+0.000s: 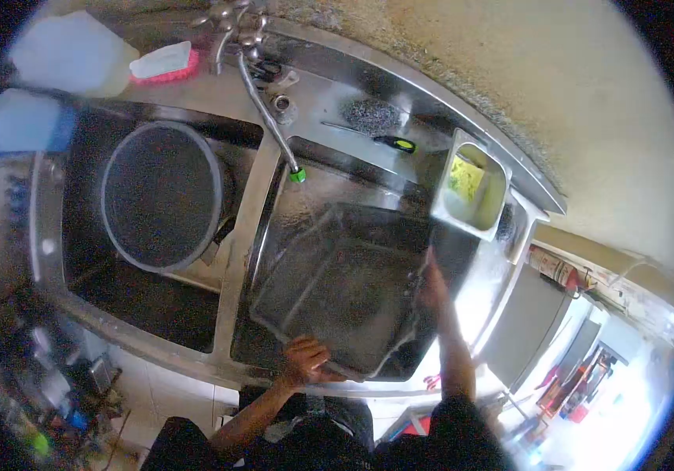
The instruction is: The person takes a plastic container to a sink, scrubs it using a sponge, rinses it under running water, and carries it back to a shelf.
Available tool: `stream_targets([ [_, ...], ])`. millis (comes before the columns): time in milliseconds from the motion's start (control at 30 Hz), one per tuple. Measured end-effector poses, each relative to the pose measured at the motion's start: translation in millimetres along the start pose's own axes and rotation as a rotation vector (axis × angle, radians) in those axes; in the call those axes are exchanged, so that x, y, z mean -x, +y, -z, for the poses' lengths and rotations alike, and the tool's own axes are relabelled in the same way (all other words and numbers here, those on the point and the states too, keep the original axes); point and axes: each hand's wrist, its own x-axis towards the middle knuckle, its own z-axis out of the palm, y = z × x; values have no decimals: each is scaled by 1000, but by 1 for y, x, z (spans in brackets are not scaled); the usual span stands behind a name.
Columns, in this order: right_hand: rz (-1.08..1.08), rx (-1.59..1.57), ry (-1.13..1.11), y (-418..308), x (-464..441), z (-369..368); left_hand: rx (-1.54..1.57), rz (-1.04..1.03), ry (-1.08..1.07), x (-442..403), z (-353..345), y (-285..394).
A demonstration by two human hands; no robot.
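A dark, see-through rectangular tub (345,294) sits tilted in the right sink basin (274,200). My left hand (306,359) is closed over its near rim, fingers curled across the edge. At the tub's right side, my right hand (434,284) grips the rim; its fingers are blurred and partly hidden. Above the tub hangs the spout of the faucet (270,118), tipped with a green end (297,176).
In the left basin stands a round, grey-rimmed container (163,196). A metal pan (485,206) with a yellow sponge (467,179) rests at the right. Along the back ledge lie a pink-bristled brush (164,64), a dark scouring pad (372,115) and a black-and-green handle (396,144). Plastic jugs (70,55) stand left.
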Motion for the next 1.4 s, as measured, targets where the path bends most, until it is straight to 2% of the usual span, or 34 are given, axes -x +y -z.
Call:
stream_targets([
  [33, 11, -248, -35, 21, -20, 17, -47, -119, -122, -2, 2, 3],
  [67, 11, -246, -36, 19, -23, 22, -47, -118, -119, 0, 2, -2],
  [133, 26, -79, -60, 14, -35, 27, -85, -252, -156, 6, 5, -17],
  [167, 31, -25, -69, 14, -43, 31, -90, -251, -158, 3, 8, -19],
  [233, -159, -164, -111, 28, -68, 46, -90, -199, -140, -4, 13, -24],
  [267, -161, -169, -117, 22, -59, 34, -96, -197, -144, -5, 16, -26],
  [333, -117, 111, 48, -5, -28, -3, -36, -218, -166, -6, 20, -29],
  [467, -92, 118, 26, 5, -26, 15, 54, -117, -162, 1, 26, -40],
  [533, 43, 168, 193, -1, 6, 2, -82, 138, -538, 29, 20, -81],
  [567, 41, 172, 196, 13, 10, 8, -76, 139, -538, 40, 6, -101],
  [633, 182, 313, 275, 48, 18, 29, 154, 457, -90, 53, -24, -129],
  [700, 396, 586, 481, 70, 47, 15, -139, 598, -19, 18, -29, -139],
  [733, 505, 727, 601, 86, 54, 14, -125, 598, -18, 18, -42, -161],
  [800, 527, 634, 672, 90, 78, -10, 242, 1050, -108, 41, -89, -240],
  [833, 583, 307, 672, 102, 83, -20, 432, 1272, -159, 47, -98, -263],
  [867, 582, 311, 676, 104, 92, -22, 437, 1272, -163, 43, -94, -274],
  [933, 443, 411, 669, 91, 109, -24, 567, 1169, -554, 27, -87, -288],
  [967, 359, 473, 671, 82, 116, -22, 573, 1166, -558, 20, -82, -291],
  [1000, 348, 399, 539, 61, 127, -25, 464, 1151, -627, 13, -73, -289],
  [1067, 74, 335, 465, 59, 123, 49, 354, 1139, -698, -1, -57, -279],
  [1100, 203, 431, 345, 57, 117, 74, 152, 1086, -778, -11, -46, -267],
  [1167, -14, 65, 150, 8, 90, 47, -62, 1033, -854, -21, -27, -250],
  [1200, -73, 200, 155, -5, 79, 43, -40, 1046, -852, -22, -18, -245],
  [1267, -48, 621, 143, 14, 30, 95, -32, 1070, -841, -39, 5, -220],
  [1300, -47, 613, 131, 31, 8, 127, 1, 1033, -850, -60, 15, -200],
  [1333, 120, 838, 78, 49, -15, 156, 32, 994, -858, -75, 19, -187],
  [1400, 294, 1055, 16, 49, -21, 146, -28, 1014, -789, -73, 6, -205],
])
